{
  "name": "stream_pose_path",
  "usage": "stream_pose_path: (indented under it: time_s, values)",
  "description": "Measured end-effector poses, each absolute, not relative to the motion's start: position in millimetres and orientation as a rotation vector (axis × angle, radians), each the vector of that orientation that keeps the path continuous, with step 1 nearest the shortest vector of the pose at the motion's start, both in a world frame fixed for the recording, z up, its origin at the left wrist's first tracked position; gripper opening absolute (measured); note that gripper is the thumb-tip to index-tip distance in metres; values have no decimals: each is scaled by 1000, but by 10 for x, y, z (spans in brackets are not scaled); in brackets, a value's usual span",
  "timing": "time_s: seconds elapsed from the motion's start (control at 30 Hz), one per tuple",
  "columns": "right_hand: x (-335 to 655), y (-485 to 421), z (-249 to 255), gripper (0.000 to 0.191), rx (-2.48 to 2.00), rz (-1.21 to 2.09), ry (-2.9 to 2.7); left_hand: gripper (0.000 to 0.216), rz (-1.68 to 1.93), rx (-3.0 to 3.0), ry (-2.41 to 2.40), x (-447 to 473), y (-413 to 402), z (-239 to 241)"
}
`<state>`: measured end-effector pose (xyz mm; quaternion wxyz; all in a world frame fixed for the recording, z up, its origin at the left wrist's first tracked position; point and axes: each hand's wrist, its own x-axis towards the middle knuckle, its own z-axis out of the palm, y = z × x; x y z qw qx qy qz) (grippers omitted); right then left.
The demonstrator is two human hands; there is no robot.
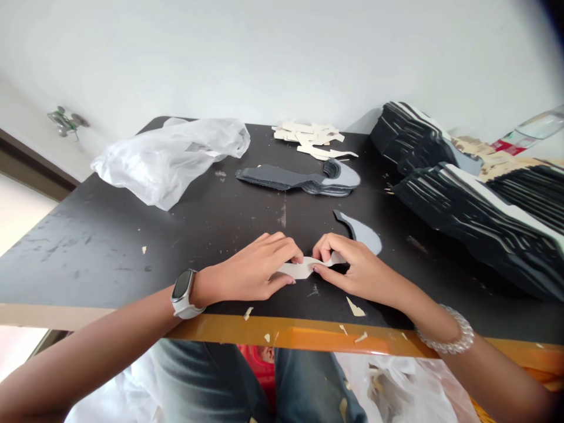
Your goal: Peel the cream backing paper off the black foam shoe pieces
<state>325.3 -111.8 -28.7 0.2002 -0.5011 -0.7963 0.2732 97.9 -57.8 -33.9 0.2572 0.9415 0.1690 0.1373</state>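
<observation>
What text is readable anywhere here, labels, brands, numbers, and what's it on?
Nothing is readable: the red label on the plastic bottle at upper right is too blurred, and the smartwatch has a dark screen with no legible characters.

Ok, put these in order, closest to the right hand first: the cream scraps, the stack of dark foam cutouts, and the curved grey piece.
The right hand is pinching a cream strip.
1. Curved grey piece, just ahead of the hand.
2. Stack of dark foam cutouts, mid-table, ahead and left.
3. Cream scraps, at the back.
</observation>
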Motion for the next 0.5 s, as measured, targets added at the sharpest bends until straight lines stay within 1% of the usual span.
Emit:
stream_pose_path:
  time_s: [0.13, 0.3, 0.5]
  values:
    - [3246, -1096, -306, 17, -1438, 716, -2275, 14, 378, 2563, 405, 974, -575, -337]
    - [3232, -1104, -250, 14, -1472, 768, -2269, 18, 385, 2548, 337, 962, -571, -328]
    - [3198, -1108, -222, 15, -1536, 797, -2220, 22, 351, 2567, 349, 963, -574, -319]
